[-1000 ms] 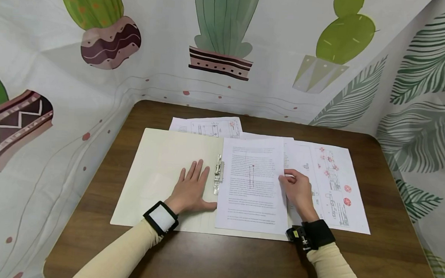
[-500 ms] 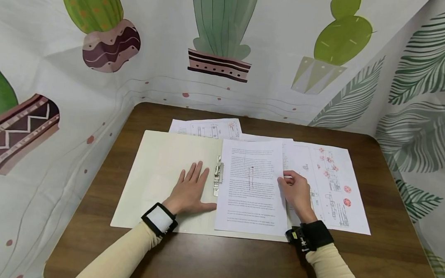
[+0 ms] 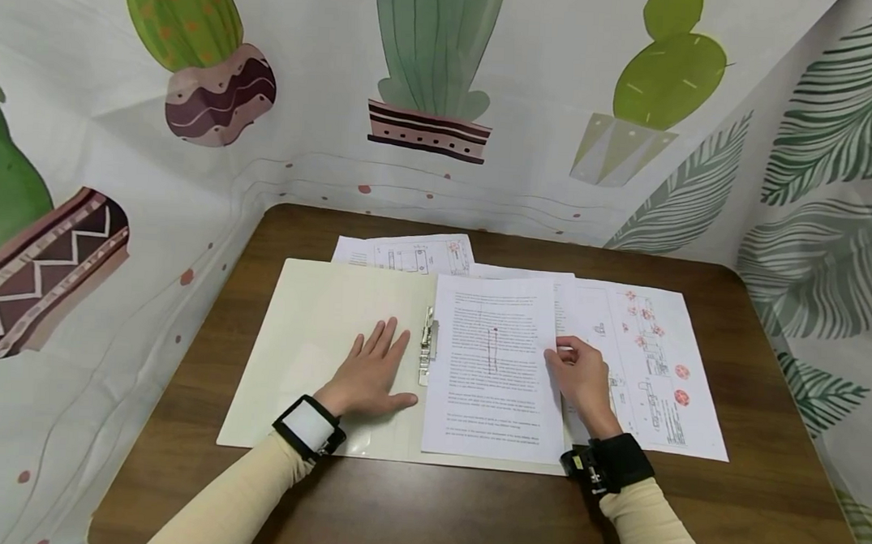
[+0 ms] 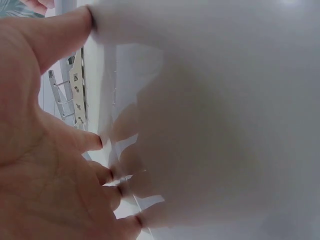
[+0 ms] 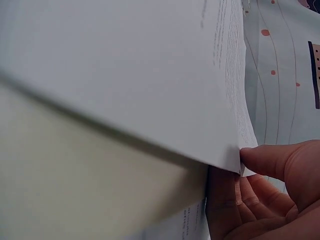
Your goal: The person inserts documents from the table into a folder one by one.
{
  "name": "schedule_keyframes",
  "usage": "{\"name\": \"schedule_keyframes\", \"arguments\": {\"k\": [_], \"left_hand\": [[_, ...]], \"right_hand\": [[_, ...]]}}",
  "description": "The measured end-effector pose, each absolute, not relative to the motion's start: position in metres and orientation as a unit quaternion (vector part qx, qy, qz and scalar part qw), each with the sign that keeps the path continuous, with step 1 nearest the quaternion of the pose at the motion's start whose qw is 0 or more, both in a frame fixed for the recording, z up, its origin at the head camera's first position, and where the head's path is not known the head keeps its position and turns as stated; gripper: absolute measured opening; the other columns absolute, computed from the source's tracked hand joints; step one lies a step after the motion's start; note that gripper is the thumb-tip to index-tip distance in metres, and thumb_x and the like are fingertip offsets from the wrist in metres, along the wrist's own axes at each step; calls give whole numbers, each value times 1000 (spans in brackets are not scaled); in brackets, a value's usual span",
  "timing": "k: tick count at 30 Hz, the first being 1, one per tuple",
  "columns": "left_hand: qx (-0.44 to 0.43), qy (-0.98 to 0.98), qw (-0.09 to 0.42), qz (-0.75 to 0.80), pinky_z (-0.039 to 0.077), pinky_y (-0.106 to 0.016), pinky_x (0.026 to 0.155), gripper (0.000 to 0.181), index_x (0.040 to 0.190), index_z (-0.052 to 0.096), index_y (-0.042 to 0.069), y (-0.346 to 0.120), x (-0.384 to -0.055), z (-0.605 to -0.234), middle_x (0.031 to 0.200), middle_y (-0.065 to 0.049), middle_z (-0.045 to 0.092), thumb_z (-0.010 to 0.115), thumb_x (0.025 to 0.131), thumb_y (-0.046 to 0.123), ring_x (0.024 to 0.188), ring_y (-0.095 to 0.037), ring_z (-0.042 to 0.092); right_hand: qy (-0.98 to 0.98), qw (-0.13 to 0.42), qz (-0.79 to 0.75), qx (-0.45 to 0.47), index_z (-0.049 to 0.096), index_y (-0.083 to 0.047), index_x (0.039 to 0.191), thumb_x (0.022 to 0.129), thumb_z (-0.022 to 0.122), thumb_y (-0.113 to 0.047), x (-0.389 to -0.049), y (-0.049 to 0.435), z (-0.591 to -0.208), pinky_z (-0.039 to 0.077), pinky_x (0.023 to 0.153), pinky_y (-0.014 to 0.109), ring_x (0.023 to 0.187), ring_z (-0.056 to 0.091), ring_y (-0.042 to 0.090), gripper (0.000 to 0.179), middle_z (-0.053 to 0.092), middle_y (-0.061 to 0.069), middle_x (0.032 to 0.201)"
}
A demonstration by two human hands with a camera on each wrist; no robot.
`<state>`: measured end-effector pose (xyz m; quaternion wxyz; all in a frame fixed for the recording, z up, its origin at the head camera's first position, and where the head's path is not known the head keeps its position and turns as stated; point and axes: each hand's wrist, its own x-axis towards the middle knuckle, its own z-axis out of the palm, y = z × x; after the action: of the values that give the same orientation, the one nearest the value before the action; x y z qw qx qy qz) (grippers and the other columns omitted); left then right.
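An open cream folder (image 3: 309, 323) lies on the table, with a metal lever clip (image 3: 426, 349) along its spine. Over its right side is a white printed sheet (image 3: 497, 388) with red lines drawn on it; whether more sheets lie under it I cannot tell. My left hand (image 3: 369, 374) rests flat on the folder's left cover, fingers spread and thumb pointing toward the clip. At the printed sheet's right edge, my right hand (image 3: 583, 380) pinches the paper. In the right wrist view my thumb (image 5: 267, 159) is on top and the fingers are underneath.
Loose sheets with drawings and red stamps (image 3: 651, 371) lie to the right, partly under the folder. Another drawing sheet (image 3: 407, 253) pokes out behind it. The brown wooden table (image 3: 426, 507) backs onto a cactus-print cloth (image 3: 532, 89).
My left thumb has drawn back slightly to the left, away from the printed sheet's edge. My right hand keeps its pinch at the same spot.
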<state>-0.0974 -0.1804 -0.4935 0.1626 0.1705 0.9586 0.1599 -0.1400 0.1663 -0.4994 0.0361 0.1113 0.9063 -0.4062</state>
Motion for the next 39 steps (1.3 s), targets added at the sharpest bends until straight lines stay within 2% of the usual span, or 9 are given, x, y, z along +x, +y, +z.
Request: {"name": "schedule_keyframes", "arguments": {"k": [12,27,35,39], "left_hand": [[165,956,172,169,9,-64,122,100,163,19,1,-181,-98,-491,170,-24,2,70,93,51,157,-41,1],[153,958,170,173,8,-63,122,103,163,21,2,-180,-100,-495,170,-23,2,72,89,53,157,-40,1],[145,961,171,163,8,-63,123,105,164,21,4,-177,-100,-494,171,-21,2,73,88,55,158,-38,0],[144,961,167,166,9,-63,122,105,163,22,4,-177,-99,-493,171,-22,3,73,87,55,157,-38,1]], "right_hand": [[914,29,-392,101,70,-2,124,97,68,-19,-138,166,-498,47,63,26,84,68,27,32,72,15,101],[931,37,-357,67,65,1,132,97,68,-18,-133,169,-489,47,62,30,82,65,26,41,69,16,98],[925,49,-373,59,62,0,136,98,66,-17,-132,175,-489,57,59,30,79,69,24,41,68,17,102],[923,50,-377,56,62,1,136,99,65,-17,-130,179,-488,58,59,30,78,70,24,41,68,18,104]]}}
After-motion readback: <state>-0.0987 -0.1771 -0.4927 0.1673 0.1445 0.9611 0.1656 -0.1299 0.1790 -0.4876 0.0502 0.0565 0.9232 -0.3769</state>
